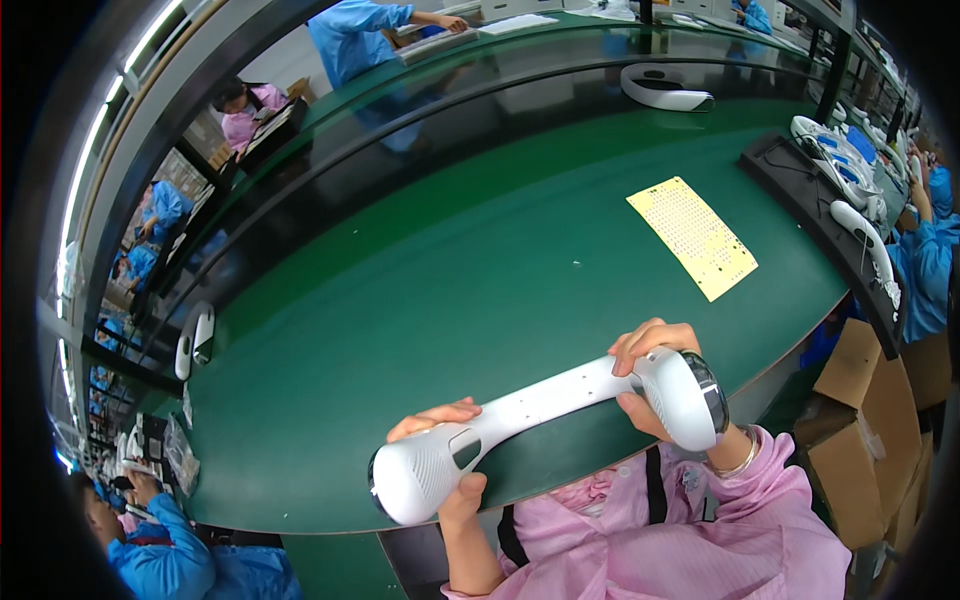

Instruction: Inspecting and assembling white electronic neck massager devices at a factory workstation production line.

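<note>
Over the near edge of the green bench I hold a white plastic device (548, 398), a long flat bar with small holes and two rounded ends with dark glossy caps. It slants, its right end farther from me. My left hand (464, 496) is closed round the left end, beside a slot-like opening, thumb on the near side. At the other end my right hand (655, 342) grips the bulb, fingers over the far side and thumb underneath. A yellow sheet (694, 238) with rows of small marks lies beyond my right hand.
The green bench (420, 300) curves ahead of me. A similar white device (668, 97) rests at the far side, another (196, 340) at the left. On the right are a black conveyor edge (820, 235), white parts and open cardboard boxes (850, 450). Workers in blue sit on both sides.
</note>
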The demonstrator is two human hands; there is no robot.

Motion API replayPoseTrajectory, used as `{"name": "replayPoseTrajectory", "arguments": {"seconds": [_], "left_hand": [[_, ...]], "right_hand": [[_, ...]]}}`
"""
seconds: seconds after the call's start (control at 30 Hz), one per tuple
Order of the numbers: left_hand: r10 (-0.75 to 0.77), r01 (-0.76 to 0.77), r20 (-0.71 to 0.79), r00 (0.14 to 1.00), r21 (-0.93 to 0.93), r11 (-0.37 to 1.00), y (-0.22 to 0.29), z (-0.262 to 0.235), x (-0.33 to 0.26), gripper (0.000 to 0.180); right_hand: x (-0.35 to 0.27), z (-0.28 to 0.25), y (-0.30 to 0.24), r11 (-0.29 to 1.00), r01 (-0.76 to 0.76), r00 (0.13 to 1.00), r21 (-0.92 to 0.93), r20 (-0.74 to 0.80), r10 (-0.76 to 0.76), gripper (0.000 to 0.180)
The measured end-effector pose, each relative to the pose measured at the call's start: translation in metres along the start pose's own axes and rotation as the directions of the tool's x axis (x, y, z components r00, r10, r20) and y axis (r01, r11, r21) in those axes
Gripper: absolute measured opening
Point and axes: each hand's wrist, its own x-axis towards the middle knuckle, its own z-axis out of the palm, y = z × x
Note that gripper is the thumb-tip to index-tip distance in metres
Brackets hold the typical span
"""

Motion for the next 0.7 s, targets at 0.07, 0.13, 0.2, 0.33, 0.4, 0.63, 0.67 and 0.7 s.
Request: {"name": "replayPoseTrajectory", "arguments": {"seconds": [0.07, 0.13, 0.2, 0.33, 0.4, 0.63, 0.67, 0.7], "left_hand": [[-0.151, 0.151, -0.018, 0.988, 0.038, 0.988, 0.005, 0.003, 0.002, 0.079], [-0.342, 0.344, -0.06, 0.938, 0.014, 0.939, 0.01, 0.004, 0.006, 0.1], [-0.406, 0.398, -0.073, 0.911, -0.105, 0.911, 0.014, 0.002, 0.01, 0.093], [-0.624, 0.558, -0.016, 0.781, -0.429, 0.71, 0.03, -0.001, 0.019, 0.07], [-0.661, 0.589, 0.048, 0.749, -0.506, 0.63, 0.032, -0.003, 0.022, 0.063], [-0.722, 0.599, 0.087, 0.686, -0.63, 0.493, 0.035, -0.002, 0.018, 0.057], [-0.732, 0.599, 0.086, 0.675, -0.643, 0.477, 0.034, -0.002, 0.018, 0.057], [-0.742, 0.596, 0.082, 0.665, -0.657, 0.462, 0.033, -0.003, 0.017, 0.057]], "right_hand": [[0.006, 0.004, -0.012, 0.993, -0.112, 0.993, -0.028, -0.044, 0.111, 0.062], [0.023, 0.014, -0.038, 0.943, -0.333, 0.941, 0.002, -0.061, 0.332, 0.063], [0.037, 0.015, -0.047, 0.88, -0.468, 0.881, 0.081, -0.032, 0.471, 0.067], [0.055, 0.005, -0.051, 0.661, -0.696, 0.713, 0.28, 0.171, 0.68, 0.052], [0.057, 0.0, -0.052, 0.529, -0.769, 0.623, 0.359, 0.238, 0.745, 0.051], [0.057, 0.0, -0.043, 0.465, -0.78, 0.579, 0.418, 0.203, 0.789, 0.04], [0.056, 0.002, -0.042, 0.463, -0.774, 0.58, 0.432, 0.19, 0.792, 0.039], [0.054, 0.001, -0.042, 0.46, -0.769, 0.58, 0.445, 0.181, 0.794, 0.039]]}}
